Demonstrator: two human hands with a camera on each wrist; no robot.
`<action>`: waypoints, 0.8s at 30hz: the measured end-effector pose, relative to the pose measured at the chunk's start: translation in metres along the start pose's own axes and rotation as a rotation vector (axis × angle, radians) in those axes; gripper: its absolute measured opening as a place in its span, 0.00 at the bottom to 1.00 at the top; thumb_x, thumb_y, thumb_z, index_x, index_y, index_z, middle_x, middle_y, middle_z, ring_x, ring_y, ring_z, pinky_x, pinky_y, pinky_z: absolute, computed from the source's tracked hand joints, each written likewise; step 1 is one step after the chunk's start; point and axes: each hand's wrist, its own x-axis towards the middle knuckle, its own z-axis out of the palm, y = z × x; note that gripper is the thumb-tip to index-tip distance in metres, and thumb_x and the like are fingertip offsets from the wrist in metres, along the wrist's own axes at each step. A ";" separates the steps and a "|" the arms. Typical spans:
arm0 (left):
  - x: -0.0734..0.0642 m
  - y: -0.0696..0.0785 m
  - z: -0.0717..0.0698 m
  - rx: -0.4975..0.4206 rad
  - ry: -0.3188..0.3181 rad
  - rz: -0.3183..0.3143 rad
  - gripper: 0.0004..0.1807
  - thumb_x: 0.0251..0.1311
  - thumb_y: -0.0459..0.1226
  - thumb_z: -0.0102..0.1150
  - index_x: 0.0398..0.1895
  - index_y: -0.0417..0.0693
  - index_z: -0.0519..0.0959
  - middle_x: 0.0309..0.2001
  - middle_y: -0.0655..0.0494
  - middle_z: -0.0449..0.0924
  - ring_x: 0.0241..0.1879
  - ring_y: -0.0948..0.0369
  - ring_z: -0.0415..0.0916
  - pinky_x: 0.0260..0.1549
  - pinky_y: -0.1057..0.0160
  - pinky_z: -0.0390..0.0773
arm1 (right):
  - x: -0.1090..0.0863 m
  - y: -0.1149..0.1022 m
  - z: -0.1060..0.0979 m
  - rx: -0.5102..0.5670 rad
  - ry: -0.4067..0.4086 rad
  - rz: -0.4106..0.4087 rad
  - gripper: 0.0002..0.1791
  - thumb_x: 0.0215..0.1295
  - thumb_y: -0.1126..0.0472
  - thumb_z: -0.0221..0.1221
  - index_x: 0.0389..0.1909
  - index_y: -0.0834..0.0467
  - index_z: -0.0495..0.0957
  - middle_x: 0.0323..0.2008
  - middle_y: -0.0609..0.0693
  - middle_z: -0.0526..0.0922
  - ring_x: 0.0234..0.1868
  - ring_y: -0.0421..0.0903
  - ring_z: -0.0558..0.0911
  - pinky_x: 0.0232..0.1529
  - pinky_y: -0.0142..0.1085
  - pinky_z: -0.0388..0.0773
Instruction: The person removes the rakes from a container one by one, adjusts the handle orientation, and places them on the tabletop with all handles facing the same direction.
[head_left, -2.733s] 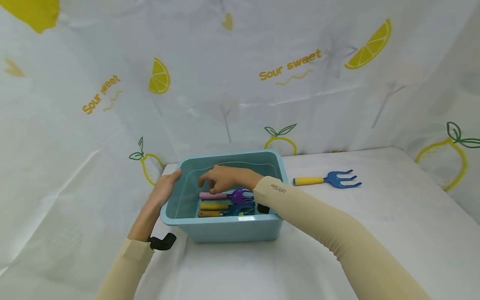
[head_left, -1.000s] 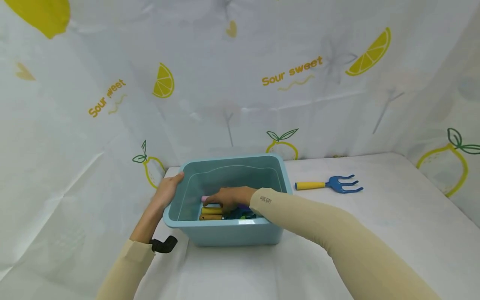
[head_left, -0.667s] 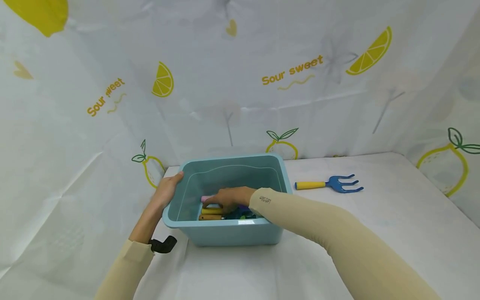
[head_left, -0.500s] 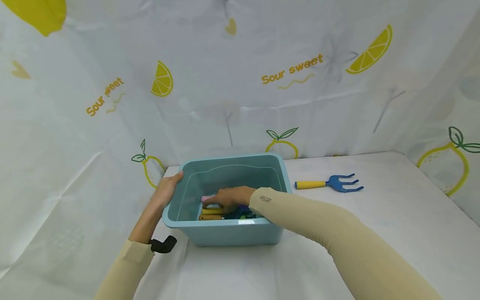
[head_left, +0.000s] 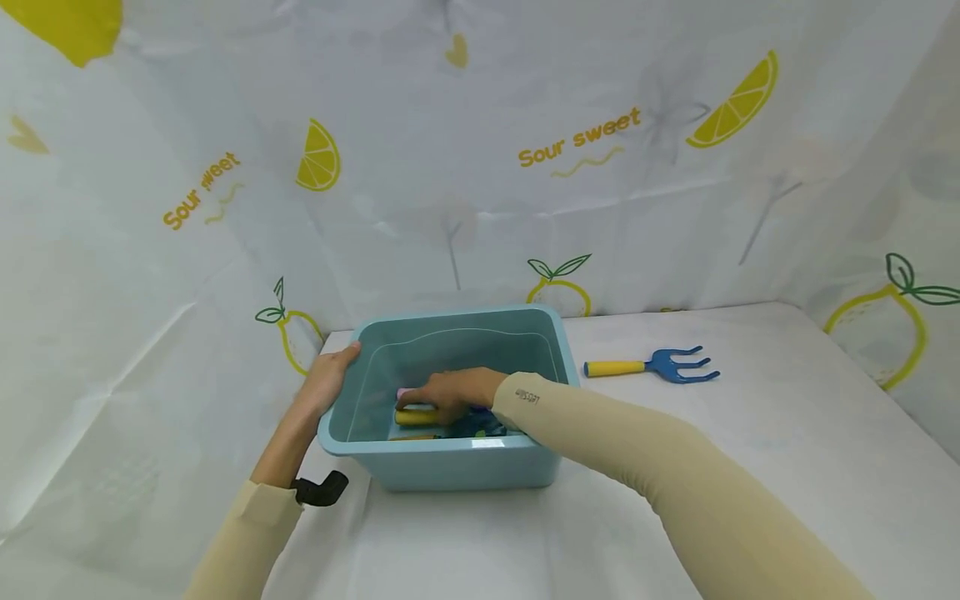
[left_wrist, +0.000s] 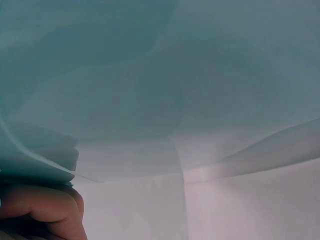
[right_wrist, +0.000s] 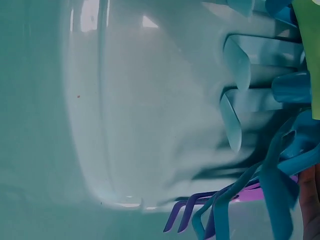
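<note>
A light-blue plastic bin [head_left: 450, 464] stands on the table. My left hand [head_left: 324, 382] grips its left rim, and curled fingers [left_wrist: 47, 207] show in the left wrist view. Inside the bin, my right hand [head_left: 457, 390] holds a hand fork by its yellow handle [head_left: 415, 417]. In the right wrist view, its blue tines [right_wrist: 275, 200] stand above the bin floor, over a purple fork [right_wrist: 187, 212]. The purple fork's pink handle [head_left: 403, 392] peeks out behind my fingers. A wooden handle [head_left: 412, 437] is mostly hidden by the front rim.
Another blue hand fork [head_left: 667, 366] with a yellow handle lies on the white table right of the bin. A yellow-green piece [right_wrist: 307, 55] and a blue piece [right_wrist: 292, 87] lie in the bin. A lemon-printed sheet [head_left: 420, 192] hangs behind.
My right hand has gone down among the tools and taken hold of the yellow handle, which has just risen slightly. My left hand stays on the rim.
</note>
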 end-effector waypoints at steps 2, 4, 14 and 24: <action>0.000 0.000 -0.001 -0.001 -0.003 0.002 0.38 0.80 0.57 0.34 0.71 0.32 0.70 0.63 0.34 0.77 0.50 0.55 0.80 0.39 0.65 0.78 | 0.000 0.000 -0.001 -0.004 0.006 -0.003 0.35 0.75 0.58 0.59 0.76 0.31 0.60 0.51 0.47 0.78 0.47 0.45 0.75 0.52 0.40 0.75; 0.000 0.001 -0.001 -0.005 -0.008 -0.004 0.38 0.80 0.57 0.35 0.71 0.33 0.70 0.64 0.34 0.77 0.50 0.56 0.80 0.40 0.65 0.78 | 0.001 0.000 -0.003 -0.009 0.006 0.000 0.35 0.75 0.58 0.59 0.76 0.31 0.60 0.52 0.47 0.78 0.48 0.45 0.75 0.52 0.40 0.75; -0.001 -0.001 -0.001 -0.005 -0.016 -0.008 0.38 0.81 0.57 0.34 0.70 0.31 0.70 0.63 0.34 0.78 0.49 0.56 0.81 0.39 0.65 0.79 | 0.002 0.000 -0.007 -0.015 0.015 -0.066 0.33 0.76 0.59 0.56 0.77 0.36 0.61 0.57 0.48 0.79 0.46 0.44 0.76 0.53 0.38 0.75; -0.001 0.000 -0.003 -0.017 -0.008 0.000 0.37 0.80 0.57 0.35 0.64 0.32 0.75 0.52 0.38 0.83 0.40 0.62 0.80 0.36 0.66 0.79 | 0.002 0.001 -0.013 0.069 0.020 -0.071 0.35 0.72 0.63 0.53 0.79 0.44 0.62 0.65 0.49 0.79 0.45 0.43 0.77 0.58 0.38 0.76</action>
